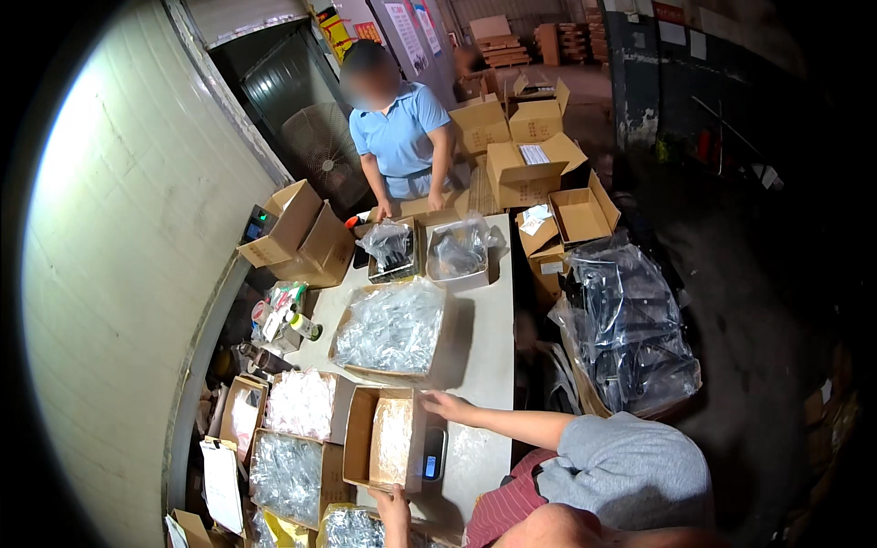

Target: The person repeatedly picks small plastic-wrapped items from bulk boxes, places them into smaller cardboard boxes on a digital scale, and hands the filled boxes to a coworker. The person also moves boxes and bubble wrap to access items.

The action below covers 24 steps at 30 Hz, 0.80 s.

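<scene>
An open cardboard box [358, 437] sits between my hands on the near part of the table, with a layer of clear plastic-wrapped pieces [395, 438] inside. My right hand [446, 407] reaches in from the right and holds its far right corner. At the near wall, my left hand [393, 508] grips the rim, its fingers partly hidden. A digital scale [431, 464] with a lit display shows from under or beside the box's right side; I cannot tell how much of the box rests on it.
Past the box stands a large carton of clear plastic bags [388, 329]. Filled boxes [285, 475] crowd the left. Across the table [480, 356], a person in blue [397, 137] stands behind two smaller boxes. A black-filled carton [630, 320] is on the right.
</scene>
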{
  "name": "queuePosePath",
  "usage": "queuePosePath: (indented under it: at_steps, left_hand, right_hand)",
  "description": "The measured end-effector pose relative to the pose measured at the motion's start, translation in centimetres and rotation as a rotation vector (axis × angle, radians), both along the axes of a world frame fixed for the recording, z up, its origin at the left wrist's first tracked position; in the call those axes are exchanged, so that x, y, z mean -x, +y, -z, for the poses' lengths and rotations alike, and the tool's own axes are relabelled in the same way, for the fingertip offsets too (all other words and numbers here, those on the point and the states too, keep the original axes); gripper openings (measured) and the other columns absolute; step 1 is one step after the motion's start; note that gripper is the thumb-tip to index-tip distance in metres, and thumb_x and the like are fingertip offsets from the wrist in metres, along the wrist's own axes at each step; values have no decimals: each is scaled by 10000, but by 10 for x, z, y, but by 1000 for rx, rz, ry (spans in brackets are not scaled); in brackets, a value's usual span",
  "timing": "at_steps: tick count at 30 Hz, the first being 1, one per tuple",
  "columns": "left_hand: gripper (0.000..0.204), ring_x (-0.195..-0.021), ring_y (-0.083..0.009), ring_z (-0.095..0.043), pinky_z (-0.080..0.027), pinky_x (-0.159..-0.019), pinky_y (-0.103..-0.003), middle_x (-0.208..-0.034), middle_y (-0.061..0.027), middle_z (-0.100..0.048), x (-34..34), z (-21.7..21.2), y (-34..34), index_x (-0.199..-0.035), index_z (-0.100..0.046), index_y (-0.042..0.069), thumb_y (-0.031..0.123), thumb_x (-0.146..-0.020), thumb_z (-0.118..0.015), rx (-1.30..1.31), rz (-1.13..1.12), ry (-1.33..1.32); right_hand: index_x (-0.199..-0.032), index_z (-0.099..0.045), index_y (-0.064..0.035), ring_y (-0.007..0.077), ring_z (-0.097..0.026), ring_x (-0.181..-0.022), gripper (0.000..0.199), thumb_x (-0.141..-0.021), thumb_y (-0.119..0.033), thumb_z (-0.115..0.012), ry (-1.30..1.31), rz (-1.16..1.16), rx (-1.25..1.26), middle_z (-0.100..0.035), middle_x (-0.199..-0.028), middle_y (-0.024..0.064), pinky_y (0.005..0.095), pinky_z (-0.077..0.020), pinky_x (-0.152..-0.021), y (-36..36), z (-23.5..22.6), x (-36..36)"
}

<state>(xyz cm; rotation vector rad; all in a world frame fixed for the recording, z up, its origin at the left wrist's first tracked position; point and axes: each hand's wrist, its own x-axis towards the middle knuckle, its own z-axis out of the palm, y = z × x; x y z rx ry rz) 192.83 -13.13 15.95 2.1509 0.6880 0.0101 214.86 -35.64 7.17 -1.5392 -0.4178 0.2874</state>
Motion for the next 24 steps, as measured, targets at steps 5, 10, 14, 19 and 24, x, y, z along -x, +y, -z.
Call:
queuePosePath:
  at_steps: [5, 10, 14, 19, 24]
  left_hand:
    - [880, -1209, -506, -493, -392, -1021, -435, -1291, -438, -457, 2, -2, 0, -1415, -89, -223, 300, -917, -590, -18, 20, -30]
    - [879, -1203, -499, -504, -396, -1013, -428, -1271, -434, -478, 2, -16, -8, -1413, -89, -228, 314, -921, -575, -26, 12, 16]
    - [877, -1179, -500, -521, -403, -1001, -426, -1238, -431, -505, 3, -9, -4, -1412, -85, -230, 325, -929, -562, -22, 28, -7]
    - [888, -1172, -506, -522, -405, -994, -433, -1221, -437, -512, 2, -16, -8, -1409, -78, -239, 343, -937, -554, -45, 48, 25]
    - [890, -1169, -513, -519, -405, -991, -437, -1202, -443, -518, 2, -24, -14, -1408, -75, -243, 348, -942, -551, -54, 41, 40]
  right_hand:
    - [-1300, -537, -24, 201, -557, -1155, 522, -992, -445, -532, 5, -3, 11, -625, -1221, 134, 324, -420, -986, -1, -10, 3]
    - [-1311, -527, -26, 216, -555, -1170, 519, -994, -438, -532, 0, 14, 23, -621, -1230, 154, 328, -417, -992, -3, -20, 8]
    - [-1325, -516, -32, 220, -551, -1179, 523, -993, -436, -534, -1, -3, 15, -615, -1240, 156, 330, -412, -1000, -3, -21, 7]
    - [-1310, -521, -54, 260, -567, -1180, 581, -976, -529, -502, -23, 31, 57, -621, -1237, 166, 344, -418, -986, 1, -4, 3]
    - [-1309, -519, -75, 282, -574, -1184, 601, -971, -570, -482, -44, 38, 71, -624, -1238, 172, 351, -425, -972, 5, 9, -2]
